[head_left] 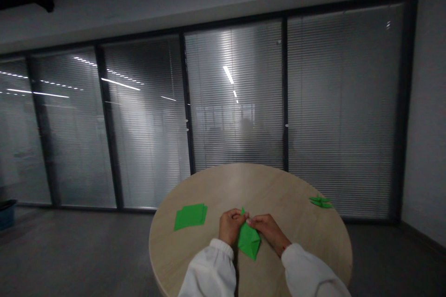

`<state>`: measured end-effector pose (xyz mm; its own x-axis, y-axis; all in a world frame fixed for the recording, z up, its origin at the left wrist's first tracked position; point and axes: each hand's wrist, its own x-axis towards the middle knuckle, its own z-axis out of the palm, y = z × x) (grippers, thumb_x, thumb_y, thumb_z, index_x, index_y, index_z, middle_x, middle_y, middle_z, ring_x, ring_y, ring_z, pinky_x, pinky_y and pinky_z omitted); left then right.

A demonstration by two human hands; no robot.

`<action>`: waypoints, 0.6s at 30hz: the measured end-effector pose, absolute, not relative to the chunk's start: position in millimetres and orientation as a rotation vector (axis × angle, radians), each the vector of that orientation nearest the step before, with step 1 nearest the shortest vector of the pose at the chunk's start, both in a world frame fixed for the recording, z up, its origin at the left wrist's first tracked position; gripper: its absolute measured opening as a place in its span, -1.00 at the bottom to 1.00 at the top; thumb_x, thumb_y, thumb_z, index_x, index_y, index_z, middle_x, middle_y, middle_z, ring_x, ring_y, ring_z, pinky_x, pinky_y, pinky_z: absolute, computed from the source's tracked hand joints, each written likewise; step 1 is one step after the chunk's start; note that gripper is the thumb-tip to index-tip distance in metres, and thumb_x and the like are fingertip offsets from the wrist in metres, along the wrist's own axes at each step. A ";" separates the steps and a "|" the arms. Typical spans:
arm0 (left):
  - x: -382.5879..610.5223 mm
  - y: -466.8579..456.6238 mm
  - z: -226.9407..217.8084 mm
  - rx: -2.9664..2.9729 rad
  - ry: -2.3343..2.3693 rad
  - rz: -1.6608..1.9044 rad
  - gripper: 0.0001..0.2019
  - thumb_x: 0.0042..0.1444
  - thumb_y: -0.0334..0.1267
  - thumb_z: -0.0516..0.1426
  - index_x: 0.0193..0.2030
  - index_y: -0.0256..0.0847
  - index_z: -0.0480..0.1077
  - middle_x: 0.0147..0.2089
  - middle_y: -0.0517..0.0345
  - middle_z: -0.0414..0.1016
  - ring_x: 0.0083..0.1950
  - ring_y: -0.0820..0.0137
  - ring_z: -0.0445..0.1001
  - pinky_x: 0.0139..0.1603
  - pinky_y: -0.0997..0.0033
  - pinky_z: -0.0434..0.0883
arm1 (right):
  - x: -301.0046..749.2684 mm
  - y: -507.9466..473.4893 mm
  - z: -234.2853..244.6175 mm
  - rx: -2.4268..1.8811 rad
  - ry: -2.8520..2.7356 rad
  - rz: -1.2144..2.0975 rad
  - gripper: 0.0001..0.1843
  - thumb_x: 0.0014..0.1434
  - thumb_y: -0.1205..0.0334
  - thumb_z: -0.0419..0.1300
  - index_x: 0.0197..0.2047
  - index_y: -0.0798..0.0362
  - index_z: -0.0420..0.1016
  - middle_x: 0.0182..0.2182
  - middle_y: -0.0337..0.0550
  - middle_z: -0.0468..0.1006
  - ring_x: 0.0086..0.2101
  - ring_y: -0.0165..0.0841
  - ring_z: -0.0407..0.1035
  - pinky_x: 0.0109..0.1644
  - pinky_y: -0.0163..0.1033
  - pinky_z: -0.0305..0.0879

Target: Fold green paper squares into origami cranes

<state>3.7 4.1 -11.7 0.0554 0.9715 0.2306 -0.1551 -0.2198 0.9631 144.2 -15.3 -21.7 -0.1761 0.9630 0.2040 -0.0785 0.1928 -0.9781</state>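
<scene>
A partly folded sheet of green paper (249, 242) lies between my hands at the near middle of the round table, its narrow tip pointing away from me. My left hand (230, 225) pinches the paper's upper left edge near that tip. From the other side, my right hand (267, 229) has thumb and finger closed on the upper right edge. The two thumbs almost meet over the paper. Creases cross its wider lower part, which shows below my fingers. Part of the upper end is hidden by my fingertips.
Flat green paper sheets (190, 216) lie overlapping on the left of the round wooden table (240, 176). Near its right edge rest folded green paper pieces (320, 202). Beyond stands a glass partition with blinds (237, 139). A blue bin (7, 215) is on the floor at far left.
</scene>
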 end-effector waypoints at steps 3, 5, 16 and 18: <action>3.9 5.0 -13.0 1.282 0.930 1.383 -0.74 -0.40 -0.18 0.38 -0.65 -0.31 0.46 -0.66 0.15 0.47 -0.65 0.47 0.33 -0.60 0.52 0.21 | 144.9 -11.0 -26.0 -0.977 -1.406 1.157 -0.51 -0.23 -0.17 0.32 -0.54 0.17 0.54 -0.62 -0.21 0.49 -0.53 -0.37 0.32 -0.42 -0.31 0.20; 4.1 4.5 -12.3 1.255 0.922 1.385 -0.74 -0.42 -0.19 0.38 -0.65 -0.31 0.46 -0.67 0.16 0.46 -0.66 0.48 0.32 -0.61 0.52 0.21 | 145.0 -9.0 -27.8 -0.990 -1.416 1.137 -0.52 -0.22 -0.16 0.31 -0.56 0.17 0.53 -0.62 -0.21 0.48 -0.53 -0.37 0.31 -0.43 -0.31 0.20; 1.6 0.4 -1.4 1.164 0.977 1.476 -0.71 -0.42 -0.13 0.38 -0.68 -0.32 0.45 -0.76 0.26 0.32 -0.70 0.54 0.21 -0.65 0.54 0.16 | 143.6 -9.7 -27.6 -0.869 -1.442 1.175 -0.59 -0.19 -0.07 0.32 -0.55 0.17 0.51 -0.62 -0.22 0.48 -0.53 -0.37 0.33 -0.40 -0.30 0.20; 0.5 2.5 -3.4 1.177 0.980 1.472 -0.70 -0.42 -0.12 0.37 -0.67 -0.33 0.46 -0.74 0.24 0.33 -0.69 0.53 0.23 -0.64 0.54 0.16 | 144.0 -8.6 -28.6 -0.861 -1.458 1.160 -0.59 -0.17 -0.08 0.31 -0.54 0.17 0.51 -0.61 -0.21 0.49 -0.52 -0.36 0.34 -0.38 -0.30 0.21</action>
